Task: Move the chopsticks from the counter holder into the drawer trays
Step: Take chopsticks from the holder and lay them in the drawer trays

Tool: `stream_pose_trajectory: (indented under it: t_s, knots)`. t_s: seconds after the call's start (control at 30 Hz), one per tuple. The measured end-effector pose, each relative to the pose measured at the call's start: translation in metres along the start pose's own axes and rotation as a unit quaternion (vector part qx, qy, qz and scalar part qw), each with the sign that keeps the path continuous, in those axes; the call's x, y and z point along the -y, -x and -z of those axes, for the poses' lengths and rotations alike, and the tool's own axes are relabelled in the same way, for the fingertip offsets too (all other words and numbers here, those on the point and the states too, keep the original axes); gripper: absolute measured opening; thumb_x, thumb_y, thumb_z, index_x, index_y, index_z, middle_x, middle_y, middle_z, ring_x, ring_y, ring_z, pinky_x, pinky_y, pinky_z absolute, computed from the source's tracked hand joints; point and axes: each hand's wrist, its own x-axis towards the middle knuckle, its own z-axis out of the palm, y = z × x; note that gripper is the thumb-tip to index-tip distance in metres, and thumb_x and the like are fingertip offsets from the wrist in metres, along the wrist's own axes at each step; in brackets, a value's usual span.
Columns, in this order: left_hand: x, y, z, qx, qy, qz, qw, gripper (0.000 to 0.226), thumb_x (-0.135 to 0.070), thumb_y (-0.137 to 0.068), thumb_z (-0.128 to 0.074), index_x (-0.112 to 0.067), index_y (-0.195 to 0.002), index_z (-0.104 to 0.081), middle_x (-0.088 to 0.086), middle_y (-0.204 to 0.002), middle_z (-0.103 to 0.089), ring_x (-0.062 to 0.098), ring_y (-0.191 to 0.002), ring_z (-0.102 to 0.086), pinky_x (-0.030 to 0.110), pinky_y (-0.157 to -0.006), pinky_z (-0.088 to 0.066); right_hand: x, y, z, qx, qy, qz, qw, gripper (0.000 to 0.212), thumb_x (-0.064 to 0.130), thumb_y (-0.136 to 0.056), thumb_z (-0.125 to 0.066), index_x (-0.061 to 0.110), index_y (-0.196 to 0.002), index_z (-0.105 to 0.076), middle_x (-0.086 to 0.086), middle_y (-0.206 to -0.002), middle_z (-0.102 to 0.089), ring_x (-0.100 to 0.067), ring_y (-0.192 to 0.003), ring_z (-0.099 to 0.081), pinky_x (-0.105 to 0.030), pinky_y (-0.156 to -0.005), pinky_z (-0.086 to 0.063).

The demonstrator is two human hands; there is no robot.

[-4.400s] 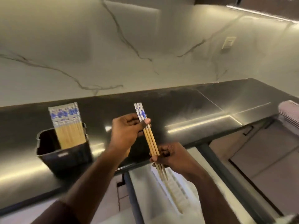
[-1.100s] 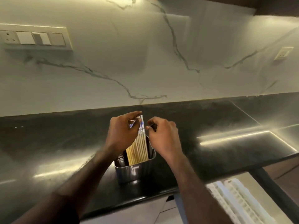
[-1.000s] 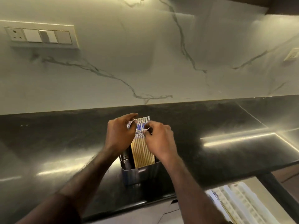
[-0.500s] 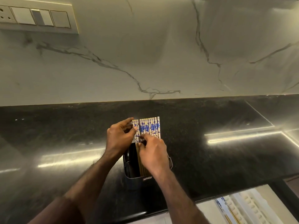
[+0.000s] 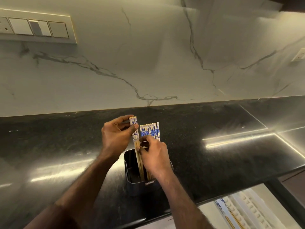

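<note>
Lifted since before, two slim chopsticks (image 5: 135, 129) between left fingers (image 5: 132, 129).

the bench (image 5: 214, 146) is dark speckled stone, polished glossy enough to throw back bright light streaks. the wall (image 5: 148, 55) behind is pale marble with grey veins, smooth, with a soft sheen. the chopsticks (image 5: 150, 131) have wood-coloured shafts with glazed-looking white and blue tops. the holder (image 5: 140, 184) looks dark and smooth (metal or plastic, cannot tell). the drawer tray (image 5: 247, 207) is white and ribbed.
</note>
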Motion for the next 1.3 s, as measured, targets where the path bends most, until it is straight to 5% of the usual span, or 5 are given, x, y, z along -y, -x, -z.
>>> stream_pose_trajectory:
  t_s: [0.23, 0.47, 0.97, 1.17, 1.3]
  knots:
    - [-0.108, -0.006, 0.0, 0.046, 0.038, -0.112, 0.992, 0.042, -0.006, -0.075, -0.079, -0.02, -0.113, -0.069, -0.007, -0.084, -0.077, 0.012, -0.08, -0.075, 0.021, -0.069, -0.058, 0.011, 0.016, 0.046, 0.034, -0.175, -0.022, 0.984, 0.018, 0.024, -0.089, -0.067, 0.022, -0.107, -0.071, 0.007, -0.09, -0.075, -0.001, -0.083, -0.068, -0.016, -0.072, -0.053]
    - [-0.142, 0.02, -0.043, 0.101, 0.099, -0.12, 0.983, 0.042, -0.007, -0.077, -0.078, -0.022, -0.115, -0.068, -0.001, -0.085, -0.078, 0.019, -0.082, -0.075, 0.029, -0.071, -0.06, -0.011, 0.054, 0.111, 0.059, -0.282, -0.03, 0.957, 0.014, 0.016, -0.09, -0.065, 0.019, -0.102, -0.072, -0.001, -0.09, -0.077, -0.015, -0.086, -0.073, -0.037, -0.079, -0.059]
    - [-0.065, 0.197, -0.284, 0.188, 0.084, 0.014, 0.979, 0.06, 0.003, -0.075, -0.077, -0.015, -0.129, -0.059, 0.005, -0.089, -0.077, 0.017, -0.083, -0.075, 0.031, -0.072, -0.061, -0.218, 0.216, 0.269, 0.023, -0.17, -0.206, 0.963, 0.011, 0.02, -0.089, -0.069, 0.014, -0.089, -0.078, 0.002, -0.075, -0.076, -0.012, -0.072, -0.073, -0.024, -0.069, -0.058]
    - [-0.01, 0.268, -0.373, 0.173, -0.025, 0.096, 0.98, 0.086, -0.006, -0.08, -0.075, -0.02, -0.15, -0.027, 0.003, -0.109, -0.073, 0.009, -0.088, -0.073, 0.035, -0.082, -0.059, -0.309, 0.256, 0.307, 0.065, -0.132, -0.281, 0.948, 0.01, 0.011, -0.083, -0.068, 0.008, -0.082, -0.077, -0.012, -0.082, -0.075, -0.032, -0.081, -0.071, -0.05, -0.078, -0.058]
    - [0.036, 0.3, -0.401, 0.172, -0.113, 0.141, 0.968, 0.081, -0.018, -0.087, -0.07, -0.021, -0.152, -0.021, 0.005, -0.125, -0.066, 0.013, -0.096, -0.069, 0.039, -0.084, -0.058, -0.356, 0.262, 0.306, 0.112, -0.107, -0.318, 0.935, 0.013, 0.007, -0.082, -0.065, 0.002, -0.075, -0.075, -0.019, -0.077, -0.073, -0.033, -0.069, -0.072, -0.049, -0.07, -0.06]
